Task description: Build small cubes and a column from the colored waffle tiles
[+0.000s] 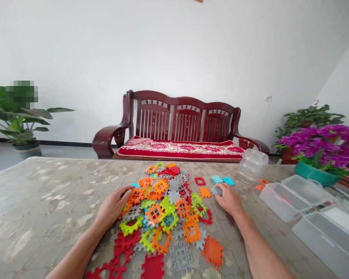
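Observation:
A heap of notched plastic building tiles [168, 205] in orange, lime green, red, grey and blue spreads over the middle of the table. At the heap's left edge lies my left hand [118, 199], its fingers stretched against the orange tiles and partly hidden. To the right of the heap, my right hand [229, 197] has its thumb and fingers closed on a grey tile [216, 190] low over the tabletop. Close by are a solid orange tile [204, 192], a red frame tile [200, 181] and a bright blue tile [228, 181].
Clear plastic boxes [285, 201] stand at the right, with a transparent container [253, 164] behind them. Orange pieces [261, 184] lie beside that container. Purple flowers in a teal pot [317, 172] occupy the far right. A wooden bench [189, 116] stands beyond the patterned table [61, 193].

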Available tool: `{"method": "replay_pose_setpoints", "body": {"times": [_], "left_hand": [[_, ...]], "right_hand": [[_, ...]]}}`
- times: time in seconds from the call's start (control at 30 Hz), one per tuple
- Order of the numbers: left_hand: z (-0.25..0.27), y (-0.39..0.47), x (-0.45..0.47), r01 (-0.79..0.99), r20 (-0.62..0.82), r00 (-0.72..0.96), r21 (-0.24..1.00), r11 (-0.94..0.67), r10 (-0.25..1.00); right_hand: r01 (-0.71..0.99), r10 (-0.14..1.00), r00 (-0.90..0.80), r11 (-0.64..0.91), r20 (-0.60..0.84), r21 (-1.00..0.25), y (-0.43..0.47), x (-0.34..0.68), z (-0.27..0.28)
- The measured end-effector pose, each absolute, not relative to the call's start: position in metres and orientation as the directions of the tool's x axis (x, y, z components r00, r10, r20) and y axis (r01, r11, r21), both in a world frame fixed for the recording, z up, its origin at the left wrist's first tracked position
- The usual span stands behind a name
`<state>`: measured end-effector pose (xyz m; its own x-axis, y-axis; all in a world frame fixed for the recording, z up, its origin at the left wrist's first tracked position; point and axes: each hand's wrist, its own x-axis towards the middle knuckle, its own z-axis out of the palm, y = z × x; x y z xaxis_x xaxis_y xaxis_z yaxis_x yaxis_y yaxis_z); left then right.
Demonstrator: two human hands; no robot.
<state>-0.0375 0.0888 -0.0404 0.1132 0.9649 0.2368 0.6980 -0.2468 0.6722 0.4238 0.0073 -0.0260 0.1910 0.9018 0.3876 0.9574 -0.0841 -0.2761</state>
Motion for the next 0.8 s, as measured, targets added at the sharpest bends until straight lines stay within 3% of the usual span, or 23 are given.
{"method": "replay_pose_setpoints", "body": {"times": [0.1, 0.27, 0.4, 0.47, 0.53, 0.63, 0.8], "left_hand": [[-0.039, 0.089, -0.037, 0.709, 0.227, 0.098, 0.667, -0.229, 0.969], [-0.037, 0.088, -0.035, 0.712, 0.214, 0.105, 0.666, -0.223, 0.971], [-0.036, 0.087, -0.036, 0.723, 0.207, 0.099, 0.657, -0.214, 0.973], [-0.037, 0.088, -0.036, 0.727, 0.211, 0.096, 0.653, -0.214, 0.973], [-0.037, 0.088, -0.036, 0.728, 0.215, 0.093, 0.652, -0.214, 0.972], [-0.037, 0.088, -0.036, 0.725, 0.223, 0.096, 0.652, -0.221, 0.970], [-0.037, 0.088, -0.036, 0.717, 0.226, 0.100, 0.659, -0.228, 0.969]], "right_hand": [[0.939, 0.880, 0.219, -0.073, 0.421, -0.335, 0.011, 0.423, -0.028], [0.740, 0.859, 0.288, 0.080, 0.422, -0.668, 0.017, 0.408, -0.020], [0.481, 0.951, 0.018, 0.263, 0.310, -0.836, 0.013, 0.379, -0.003], [0.442, 0.956, -0.105, 0.293, 0.275, -0.848, 0.010, 0.368, 0.003], [0.504, 0.962, -0.130, 0.273, 0.240, -0.819, 0.008, 0.361, 0.005], [0.640, 0.970, -0.124, 0.240, 0.211, -0.730, 0.005, 0.360, 0.003], [0.768, 0.953, -0.281, 0.293, 0.111, -0.569, 0.000, 0.361, 0.010]]}}
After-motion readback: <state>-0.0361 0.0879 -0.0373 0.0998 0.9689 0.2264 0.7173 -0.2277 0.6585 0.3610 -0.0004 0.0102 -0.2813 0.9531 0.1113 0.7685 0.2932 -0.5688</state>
